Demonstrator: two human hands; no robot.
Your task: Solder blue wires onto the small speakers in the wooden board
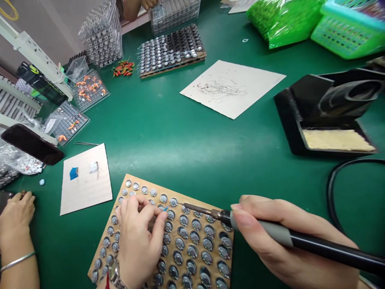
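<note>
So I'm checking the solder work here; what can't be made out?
- Head view: the wire at the left hand is too small to show its end.
- The soldering iron in the right hand runs off the right edge.
- The basket is blurred.

The wooden board [168,237] full of small round speakers [192,251] lies at the near edge of the table [168,132]. Left of the board lies a card [86,178]. Behind the board lies a paper sheet [233,86]. Right of the board stands the soldering iron stand [327,114]. Far behind the board sit more speaker trays [171,50].
</note>
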